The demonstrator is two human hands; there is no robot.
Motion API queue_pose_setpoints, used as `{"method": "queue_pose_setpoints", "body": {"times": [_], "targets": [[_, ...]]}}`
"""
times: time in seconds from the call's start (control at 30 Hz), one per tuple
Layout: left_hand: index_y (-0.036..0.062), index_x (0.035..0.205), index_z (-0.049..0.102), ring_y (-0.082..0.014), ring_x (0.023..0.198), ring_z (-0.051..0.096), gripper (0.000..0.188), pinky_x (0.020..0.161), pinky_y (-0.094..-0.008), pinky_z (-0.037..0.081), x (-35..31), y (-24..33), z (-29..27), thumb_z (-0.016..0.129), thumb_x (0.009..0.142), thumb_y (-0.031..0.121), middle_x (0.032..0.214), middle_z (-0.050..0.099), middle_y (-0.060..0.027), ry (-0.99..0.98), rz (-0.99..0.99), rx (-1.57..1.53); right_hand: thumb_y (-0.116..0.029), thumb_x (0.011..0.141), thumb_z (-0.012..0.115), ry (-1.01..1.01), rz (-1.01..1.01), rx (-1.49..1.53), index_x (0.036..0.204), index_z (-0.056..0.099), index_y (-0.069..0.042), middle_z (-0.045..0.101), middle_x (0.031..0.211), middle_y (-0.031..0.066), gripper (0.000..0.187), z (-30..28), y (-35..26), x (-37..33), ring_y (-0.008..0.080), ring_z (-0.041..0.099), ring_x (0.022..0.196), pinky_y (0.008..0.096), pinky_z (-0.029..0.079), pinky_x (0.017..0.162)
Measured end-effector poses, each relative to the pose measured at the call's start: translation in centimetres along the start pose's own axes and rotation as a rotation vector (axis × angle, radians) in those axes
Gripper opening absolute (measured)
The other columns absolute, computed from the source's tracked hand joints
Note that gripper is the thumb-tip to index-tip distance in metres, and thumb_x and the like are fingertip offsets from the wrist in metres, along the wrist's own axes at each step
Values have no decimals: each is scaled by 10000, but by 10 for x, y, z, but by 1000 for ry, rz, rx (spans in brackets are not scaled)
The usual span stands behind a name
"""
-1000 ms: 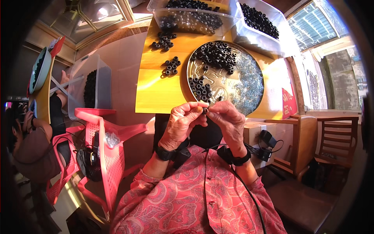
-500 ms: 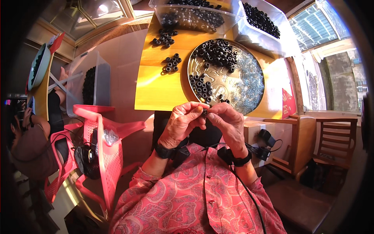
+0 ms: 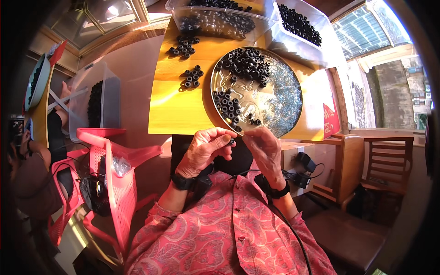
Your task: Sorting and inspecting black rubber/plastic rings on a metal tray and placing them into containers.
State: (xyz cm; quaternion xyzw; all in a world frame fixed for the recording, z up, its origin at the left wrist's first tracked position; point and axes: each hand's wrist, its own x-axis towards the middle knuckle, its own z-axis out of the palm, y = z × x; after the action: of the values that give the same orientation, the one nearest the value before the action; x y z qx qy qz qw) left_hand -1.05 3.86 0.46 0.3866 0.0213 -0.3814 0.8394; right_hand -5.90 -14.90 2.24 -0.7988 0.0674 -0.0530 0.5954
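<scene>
My left hand [image 3: 201, 151] is closed, pinching a small black ring-shaped piece [image 3: 232, 142] between thumb and fingers just below the round metal tray [image 3: 262, 98]. Right of it, my right hand [image 3: 264, 153] has its fingers drawn together by the tray's near rim. Whatever those fingertips hold, if anything, is too small to make out. On the tray, a large heap of black ring-shaped pieces [image 3: 250, 65] lies at the back and a smaller cluster [image 3: 227, 106] at the left. Tiny glittering bits [image 3: 285, 98] cover its right side.
The tray stands on a yellow tabletop [image 3: 176, 117], beside two small groups of black pieces [image 3: 191, 76]. Clear plastic bins [image 3: 300, 25] of black pieces stand at the back. At left are a pink chair [image 3: 120, 183], another bin [image 3: 107, 98] and a seated person [image 3: 36, 178].
My right hand has parted from the piece in my left hand and shifted slightly right. The left hand still pinches the black piece. The whole view has shifted a little.
</scene>
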Motion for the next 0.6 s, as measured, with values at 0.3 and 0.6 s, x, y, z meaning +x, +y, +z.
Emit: {"method": "queue_pose_setpoints", "body": {"times": [0.3, 0.6], "targets": [[-42, 1087, 616, -123, 622, 620, 277, 605, -250, 543, 5, -2, -6, 622, 926, 184, 871, 651, -95, 19, 4, -28, -71, 795, 660, 232, -284, -627, 880, 639, -69, 573, 822, 96, 87, -5, 13, 34, 262, 596, 689, 369, 469, 592], [-34, 1090, 620, -125, 648, 620, 261, 617, -250, 539, 2, 0, -7, 611, 931, 172, 877, 645, -98, 35, 44, -20, -147, 752, 685, 216, -268, -841, 863, 621, -84, 557, 877, 86, 142, 6, 12, 45, 290, 577, 810, 397, 465, 665]]}}
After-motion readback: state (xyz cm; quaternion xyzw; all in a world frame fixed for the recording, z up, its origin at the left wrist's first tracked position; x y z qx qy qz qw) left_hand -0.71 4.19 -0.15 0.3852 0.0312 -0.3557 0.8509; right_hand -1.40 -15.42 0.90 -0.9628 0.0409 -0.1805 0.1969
